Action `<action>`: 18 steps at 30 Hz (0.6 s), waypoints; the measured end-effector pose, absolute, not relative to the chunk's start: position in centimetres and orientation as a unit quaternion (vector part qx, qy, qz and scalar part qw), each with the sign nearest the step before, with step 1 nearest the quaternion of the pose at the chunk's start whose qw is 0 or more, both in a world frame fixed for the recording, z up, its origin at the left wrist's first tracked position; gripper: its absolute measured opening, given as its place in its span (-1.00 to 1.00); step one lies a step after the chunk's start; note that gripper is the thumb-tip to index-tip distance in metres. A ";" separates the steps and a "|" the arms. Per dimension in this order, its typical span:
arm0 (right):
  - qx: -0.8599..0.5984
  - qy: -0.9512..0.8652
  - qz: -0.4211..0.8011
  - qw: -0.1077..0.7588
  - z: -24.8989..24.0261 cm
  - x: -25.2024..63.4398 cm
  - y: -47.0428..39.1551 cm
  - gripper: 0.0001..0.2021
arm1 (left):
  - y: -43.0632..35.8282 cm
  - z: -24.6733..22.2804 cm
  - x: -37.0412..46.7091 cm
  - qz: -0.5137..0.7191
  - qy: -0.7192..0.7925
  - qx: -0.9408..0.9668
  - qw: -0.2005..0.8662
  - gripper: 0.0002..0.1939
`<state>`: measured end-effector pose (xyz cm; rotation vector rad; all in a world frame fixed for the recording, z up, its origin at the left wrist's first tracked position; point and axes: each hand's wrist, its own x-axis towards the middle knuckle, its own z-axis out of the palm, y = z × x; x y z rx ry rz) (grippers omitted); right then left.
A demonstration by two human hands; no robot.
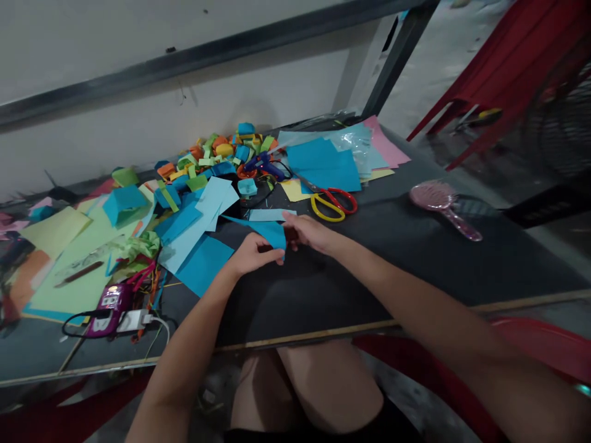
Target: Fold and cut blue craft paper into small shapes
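Observation:
A blue piece of paper [270, 231] is held up over the dark table, its narrow end pointing left. My left hand [253, 255] pinches its lower edge, fingers closed on it. At the paper's right end, my right hand [310, 232] has curled fingers closed against it; some fingertips are hidden behind the paper. A light blue paper strip [265, 215] sits just behind, close to my right fingertips. Scissors [333, 204] with one yellow and one red handle lie beyond my right hand. Light blue sheets [194, 237] and a blue sheet [203, 264] lie left of my hands.
Folded paper pieces [207, 160] are heaped by the wall, beside a blue glue gun [265, 165]. More blue sheets [323, 161] lie at the back. A pink hairbrush [443, 206] rests at right. A purple device [111, 307] with cables and a white plug [133, 320] sits front left.

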<state>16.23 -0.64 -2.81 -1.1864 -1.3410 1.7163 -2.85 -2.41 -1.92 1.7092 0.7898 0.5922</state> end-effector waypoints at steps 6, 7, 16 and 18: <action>-0.406 -0.454 0.644 0.462 -3.5 16.0 -0.5 -0.69 | -2.6 -2.2 -2.9 0.176 0.309 0.676 0.645 -0.63; -0.405 -0.466 0.624 0.478 -3.6 16.2 -0.3 -0.69 | -2.4 -2.3 -2.8 0.190 0.322 0.677 0.634 -0.61; -0.517 -0.619 0.284 0.518 -3.2 16.6 -1.4 -0.65 | -2.0 -2.2 -2.4 0.496 0.487 0.595 0.404 0.05; -0.485 -0.631 0.300 0.526 -3.1 16.2 -1.9 -0.62 | -2.6 -2.2 -1.8 0.498 0.478 0.574 0.440 0.06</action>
